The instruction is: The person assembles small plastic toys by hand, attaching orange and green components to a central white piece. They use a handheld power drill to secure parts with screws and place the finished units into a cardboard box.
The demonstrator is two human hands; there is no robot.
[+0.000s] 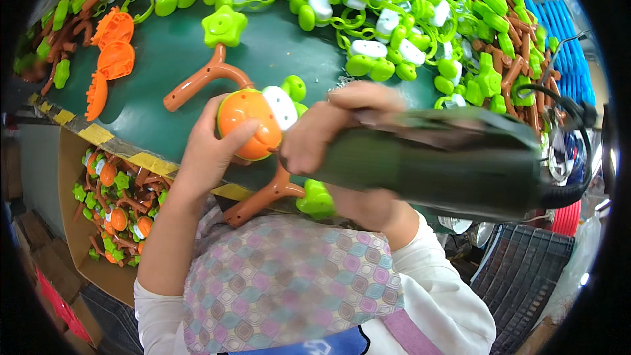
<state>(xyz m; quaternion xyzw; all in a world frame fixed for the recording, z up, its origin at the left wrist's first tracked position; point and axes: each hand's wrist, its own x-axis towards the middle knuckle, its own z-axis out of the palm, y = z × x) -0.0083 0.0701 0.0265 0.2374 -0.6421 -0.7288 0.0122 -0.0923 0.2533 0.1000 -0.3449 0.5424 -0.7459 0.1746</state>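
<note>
My left hand (211,138) is closed around an orange plastic toy piece (244,117), round with a green rim. A white part (281,106) with green lobes joins its right side. Brown branch-shaped tubes stick out of it, an upper branch (200,79) tipped by a green star and a lower branch (263,197) with a green end. My right hand (322,128) grips a dark corded electric screwdriver (434,161), held nearly level and blurred by motion. Its narrow end meets the lower right of the orange piece; the exact contact is hidden by my fingers.
Green and white plastic parts (381,20) heap at the back of the green table (289,46). Brown branches (519,52) pile at right. Orange shells (115,59) lie at left. Below the table edge, a cardboard box (69,184) holds several assembled toys. A black crate (519,269) stands lower right.
</note>
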